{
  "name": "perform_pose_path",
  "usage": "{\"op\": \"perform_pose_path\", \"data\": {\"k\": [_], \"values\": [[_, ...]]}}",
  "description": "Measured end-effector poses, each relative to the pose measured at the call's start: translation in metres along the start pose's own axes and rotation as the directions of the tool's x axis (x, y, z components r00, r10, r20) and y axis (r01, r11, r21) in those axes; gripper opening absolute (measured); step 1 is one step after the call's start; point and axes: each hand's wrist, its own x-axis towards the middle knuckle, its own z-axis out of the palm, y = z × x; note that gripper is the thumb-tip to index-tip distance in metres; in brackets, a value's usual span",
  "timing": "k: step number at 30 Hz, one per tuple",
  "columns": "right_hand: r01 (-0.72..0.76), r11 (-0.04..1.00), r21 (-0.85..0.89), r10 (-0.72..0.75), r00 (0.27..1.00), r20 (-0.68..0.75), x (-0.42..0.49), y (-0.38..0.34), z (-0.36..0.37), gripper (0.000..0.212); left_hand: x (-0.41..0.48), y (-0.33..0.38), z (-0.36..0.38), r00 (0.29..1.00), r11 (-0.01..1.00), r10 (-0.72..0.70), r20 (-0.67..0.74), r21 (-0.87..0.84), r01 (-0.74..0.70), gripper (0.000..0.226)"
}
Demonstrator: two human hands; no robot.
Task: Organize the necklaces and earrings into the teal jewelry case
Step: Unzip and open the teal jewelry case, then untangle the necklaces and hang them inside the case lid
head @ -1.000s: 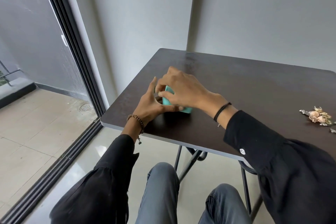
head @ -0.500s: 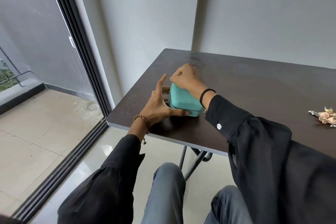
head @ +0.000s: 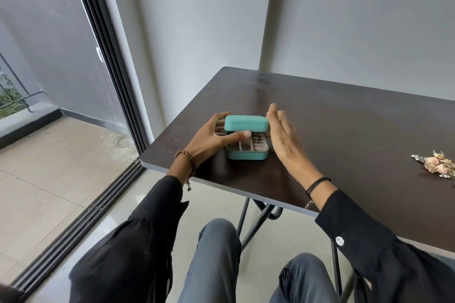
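Observation:
The teal jewelry case (head: 247, 154) sits near the front left corner of the dark table (head: 344, 135). Its lid (head: 246, 122) is raised partway, showing pale compartments with small dark pieces inside. My left hand (head: 213, 137) grips the case from the left, thumb lying across the open front under the lid. My right hand (head: 283, 135) is just to the right of the case with fingers straight and apart, holding nothing. A pile of shell and metal jewelry (head: 437, 164) lies at the table's right edge of view.
The table's front edge (head: 221, 186) runs just above my knees. A sliding door track (head: 81, 214) and a tiled balcony are to the left. Grey walls stand behind the table.
The case lid has come up from shut to partly raised. My right hand moved off the top of the case to its right side and spread out. My left hand stayed on the case.

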Motion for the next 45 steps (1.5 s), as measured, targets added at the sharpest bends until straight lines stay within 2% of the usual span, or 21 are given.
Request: {"op": "perform_pose_path", "data": {"k": [2,4,8,11,14,17,22,27,31,33,38,41,45], "values": [[0.002,0.999,0.043,-0.002,1.000,-0.006,-0.006,0.004,-0.005,0.059,0.002,0.001,0.004,0.999,1.000,-0.010,-0.049,-0.001,0.010,0.076],[0.017,0.999,0.050,-0.016,1.000,-0.019,-0.004,0.011,-0.006,0.051,0.005,0.002,0.009,0.994,0.999,-0.025,-0.105,0.024,0.027,0.065],[0.018,0.998,0.059,-0.017,1.000,-0.021,0.001,0.018,-0.006,0.039,0.011,0.008,0.019,0.969,0.997,-0.067,-0.239,0.027,0.075,0.065],[0.050,0.999,-0.009,-0.050,0.998,-0.046,0.003,0.020,-0.007,0.019,0.017,0.011,0.023,0.943,0.993,-0.108,-0.314,0.018,0.119,0.052],[0.122,0.990,-0.075,-0.127,0.990,-0.061,0.005,0.025,-0.006,0.011,0.024,0.009,0.024,0.933,0.989,-0.130,-0.336,0.022,0.146,0.052],[0.124,0.987,-0.100,-0.130,0.990,-0.059,0.011,0.024,-0.005,0.010,0.033,0.003,0.024,0.929,0.987,-0.128,-0.347,0.045,0.153,0.054],[0.140,0.972,-0.188,-0.150,0.988,-0.039,0.020,0.018,-0.005,0.011,0.047,-0.009,0.021,0.916,0.988,-0.115,-0.383,0.047,0.144,0.042],[0.121,0.913,-0.389,-0.139,0.990,-0.018,0.037,0.005,0.000,0.015,0.047,-0.011,0.021,0.927,0.991,-0.093,-0.364,0.053,0.120,0.037],[0.059,0.824,-0.564,-0.095,0.995,-0.036,0.045,-0.007,0.009,0.034,0.047,-0.013,0.019,0.942,0.996,-0.054,-0.332,0.048,0.074,0.041],[0.027,0.807,-0.591,-0.067,0.997,-0.046,0.047,-0.011,0.013,0.030,0.046,-0.013,0.018,0.946,0.997,-0.039,-0.322,0.048,0.058,0.040],[-0.034,0.852,-0.522,0.008,0.999,-0.053,0.044,-0.013,0.017,0.019,0.047,-0.016,0.017,0.955,0.999,-0.021,-0.297,0.022,0.029,0.040],[-0.048,0.929,-0.366,0.019,0.996,-0.083,0.042,-0.010,0.013,0.018,0.048,-0.017,0.017,0.954,1.000,-0.008,-0.298,0.005,0.010,0.041],[0.028,0.985,-0.167,-0.050,0.991,-0.125,0.044,-0.010,0.008,0.008,0.047,-0.018,0.017,0.954,1.000,-0.003,-0.299,-0.008,0.001,0.040]]}}
